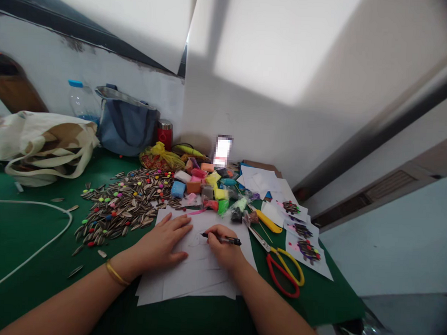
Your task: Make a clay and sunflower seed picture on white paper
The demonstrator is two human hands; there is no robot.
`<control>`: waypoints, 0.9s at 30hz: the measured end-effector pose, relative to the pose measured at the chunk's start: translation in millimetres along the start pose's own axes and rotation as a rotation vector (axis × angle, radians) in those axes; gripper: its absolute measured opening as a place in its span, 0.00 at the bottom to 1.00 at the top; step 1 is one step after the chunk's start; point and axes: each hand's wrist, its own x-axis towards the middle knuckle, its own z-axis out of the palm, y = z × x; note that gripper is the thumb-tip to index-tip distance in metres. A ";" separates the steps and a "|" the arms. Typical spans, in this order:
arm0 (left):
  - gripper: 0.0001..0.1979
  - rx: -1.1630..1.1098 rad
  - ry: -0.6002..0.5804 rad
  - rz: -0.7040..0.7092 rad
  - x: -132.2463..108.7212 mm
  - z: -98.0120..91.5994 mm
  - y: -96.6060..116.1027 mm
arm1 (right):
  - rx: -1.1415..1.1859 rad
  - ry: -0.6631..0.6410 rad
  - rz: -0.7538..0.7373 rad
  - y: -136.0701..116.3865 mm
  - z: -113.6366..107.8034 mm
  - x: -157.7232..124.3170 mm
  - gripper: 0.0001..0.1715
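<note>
My left hand lies flat with fingers spread on a stack of white paper sheets, holding it down on the green table. My right hand is closed around a black pen, whose tip touches the top sheet beside a faint drawn outline. A gold bangle sits on my left wrist.
A heap of sunflower seeds with coloured beads lies left of the paper. Coloured clay blocks sit behind it. Scissors with red and yellow handles, a yellow cutter and finished seed pictures lie right. Bags, a bottle and a white cord are at left.
</note>
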 end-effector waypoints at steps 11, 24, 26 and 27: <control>0.36 0.001 -0.019 -0.004 0.1 -3.1 2.2 | -0.028 -0.060 -0.047 -8.0 4.4 -10.5 0.10; 0.36 -0.006 0.001 -0.003 0.1 -0.3 1.4 | -0.125 -0.133 -0.078 -9.6 9.1 -11.3 0.10; 0.36 -0.004 -0.005 -0.004 0.2 -0.8 1.8 | -0.135 -0.133 -0.077 -9.5 9.4 -11.4 0.10; 0.36 -0.006 -0.007 -0.003 0.2 -0.9 1.8 | -0.140 -0.135 -0.075 -9.6 9.6 -11.5 0.10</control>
